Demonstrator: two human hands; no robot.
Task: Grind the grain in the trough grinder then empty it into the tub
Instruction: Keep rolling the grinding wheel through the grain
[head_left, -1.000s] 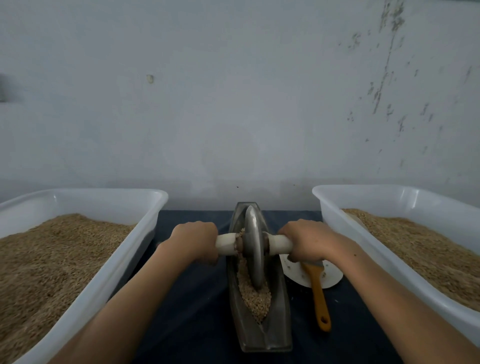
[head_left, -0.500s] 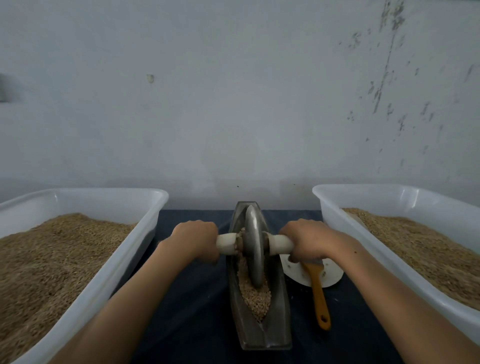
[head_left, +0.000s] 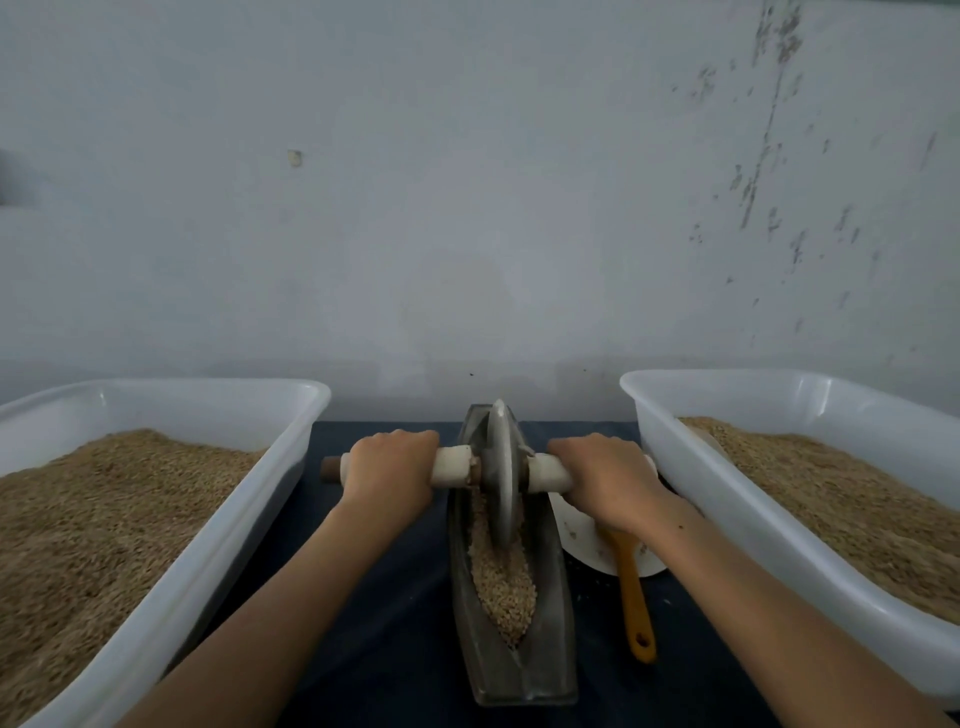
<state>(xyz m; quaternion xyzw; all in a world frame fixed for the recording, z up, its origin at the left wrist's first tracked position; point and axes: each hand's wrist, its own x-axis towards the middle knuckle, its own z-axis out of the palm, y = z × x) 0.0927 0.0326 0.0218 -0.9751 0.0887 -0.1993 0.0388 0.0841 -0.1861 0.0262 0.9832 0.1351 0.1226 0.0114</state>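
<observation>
Trough grinder (head_left: 511, 613), mid-bench between two grain tubs, lengthwise to the person. Left hand (head_left: 389, 470) and right hand (head_left: 605, 480) each grip a handle end, balancing the wheel (head_left: 501, 467) upright. Grain (head_left: 501, 582) inside, seemingly coarse.

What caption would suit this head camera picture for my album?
Both hands, left and right, grip the handle of a grinding wheel over grain in a trough, between two grain-filled tubs.

Two tubs (head_left: 171, 395) (head_left: 779, 382), one grinder (head_left: 511, 670), one brush (head_left: 635, 597), one plate (head_left: 579, 530).
</observation>
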